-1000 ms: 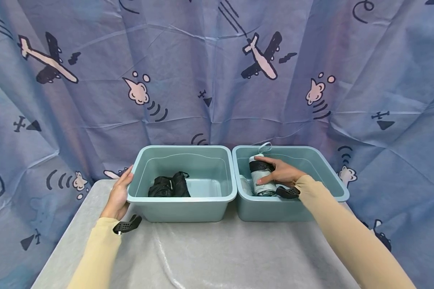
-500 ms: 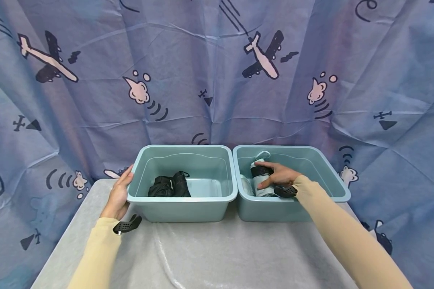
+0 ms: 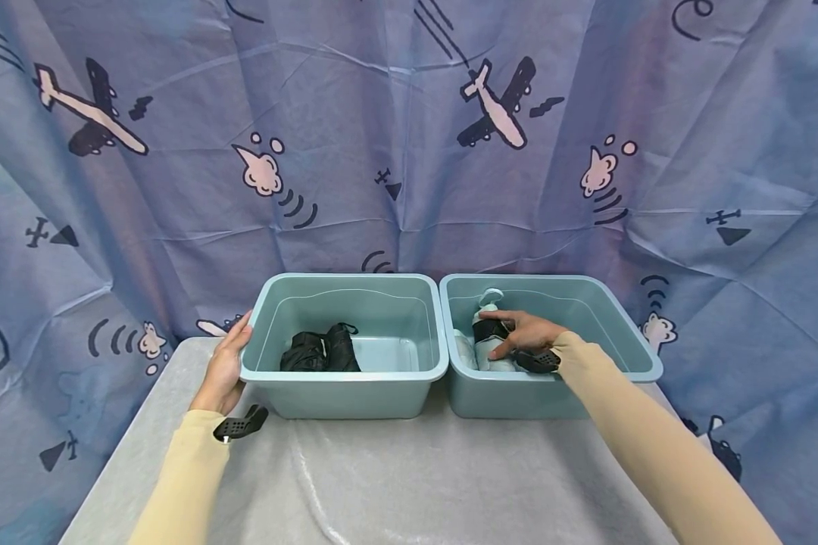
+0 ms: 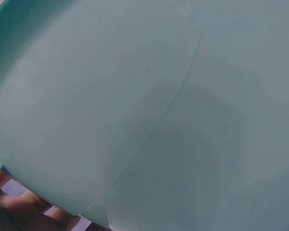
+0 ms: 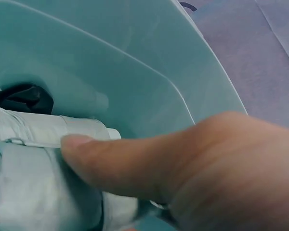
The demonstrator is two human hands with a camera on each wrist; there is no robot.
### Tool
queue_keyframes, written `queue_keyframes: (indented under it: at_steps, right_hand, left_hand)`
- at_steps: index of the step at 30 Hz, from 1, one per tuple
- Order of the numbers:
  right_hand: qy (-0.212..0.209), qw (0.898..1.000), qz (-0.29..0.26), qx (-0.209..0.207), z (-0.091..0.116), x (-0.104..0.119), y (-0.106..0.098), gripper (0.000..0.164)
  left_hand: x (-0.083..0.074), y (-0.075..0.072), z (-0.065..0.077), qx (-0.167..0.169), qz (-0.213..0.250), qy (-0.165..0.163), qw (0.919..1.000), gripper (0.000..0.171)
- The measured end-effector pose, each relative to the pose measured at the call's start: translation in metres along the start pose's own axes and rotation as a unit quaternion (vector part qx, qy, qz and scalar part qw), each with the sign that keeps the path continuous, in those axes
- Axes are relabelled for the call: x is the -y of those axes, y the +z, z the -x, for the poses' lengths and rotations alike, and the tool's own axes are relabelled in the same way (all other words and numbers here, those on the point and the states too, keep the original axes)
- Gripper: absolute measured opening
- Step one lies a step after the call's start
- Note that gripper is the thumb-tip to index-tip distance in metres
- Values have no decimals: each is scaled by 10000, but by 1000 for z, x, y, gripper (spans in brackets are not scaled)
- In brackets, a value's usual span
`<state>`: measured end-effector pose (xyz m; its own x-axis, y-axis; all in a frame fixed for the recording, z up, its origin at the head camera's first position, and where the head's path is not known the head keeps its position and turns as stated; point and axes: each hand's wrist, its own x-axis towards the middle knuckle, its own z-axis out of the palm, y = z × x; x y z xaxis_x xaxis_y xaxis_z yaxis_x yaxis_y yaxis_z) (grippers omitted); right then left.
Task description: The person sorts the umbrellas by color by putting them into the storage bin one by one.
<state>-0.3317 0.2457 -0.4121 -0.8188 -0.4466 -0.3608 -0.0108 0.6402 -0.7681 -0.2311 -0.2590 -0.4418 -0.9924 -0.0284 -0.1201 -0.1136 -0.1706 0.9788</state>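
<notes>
In the head view my right hand (image 3: 528,331) reaches into the right bin (image 3: 552,393). It grips a folded pale umbrella (image 3: 488,354) with a black band and a wrist loop, thumb on the near side. The right wrist view has the thumb lying against the pale umbrella (image 5: 43,185), with another pale folded umbrella (image 5: 48,126) close beside it. My left hand (image 3: 223,371) rests along the outer left side of the left bin (image 3: 341,397), fingers fairly straight. Two folded black umbrellas (image 3: 341,350) lie side by side in that bin.
Both bins stand next to each other on a table with a pale cover (image 3: 395,477). Right behind them hangs a blue curtain (image 3: 313,189) printed with planes. A dark item (image 5: 21,98) lies by the right bin's wall in the right wrist view.
My right hand has lowered the pale umbrella further into the right bin; its loop has dropped from above the rim to inside. My left hand stays on the left bin.
</notes>
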Motion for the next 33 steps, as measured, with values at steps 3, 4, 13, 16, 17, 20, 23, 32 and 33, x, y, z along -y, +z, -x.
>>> queue_keyframes:
  at_steps: [3, 4, 13, 16, 17, 20, 23, 32, 33]
  right_hand:
    - [79, 9997, 59, 232, -2, -2, 0, 91]
    - [107, 9995, 80, 283, -3, -2, 0, 90]
    - [286, 9962, -576, 589, 0, 0, 3, 86]
    - [330, 9936, -840, 679, 2, 2, 4, 83]
    - [331, 9938, -815, 675, 2, 2, 4, 82]
    - [374, 9941, -756, 680, 2, 2, 3, 80]
    - [510, 9940, -770, 594, 1, 3, 2, 81]
    - [726, 9914, -1039, 320, 8, 8, -2, 81]
    - [694, 9918, -1033, 282, 10, 10, -2, 80]
  left_hand:
    - [0, 0, 0, -19, -5, 2, 10000, 59]
    - [0, 0, 0, -25, -12, 3, 10000, 59]
    - [1, 0, 1, -19, -16, -33, 10000, 59]
    - [1, 0, 1, -19, 21, -27, 10000, 59]
    - [1, 0, 1, -15, 32, -29, 10000, 59]
    - [1, 0, 1, -34, -3, -37, 10000, 59]
    - [1, 0, 1, -44, -39, -45, 10000, 60]
    - [1, 0, 2, -82, -164, -46, 9998, 59]
    - [1, 0, 2, -90, -167, -50, 9998, 60]
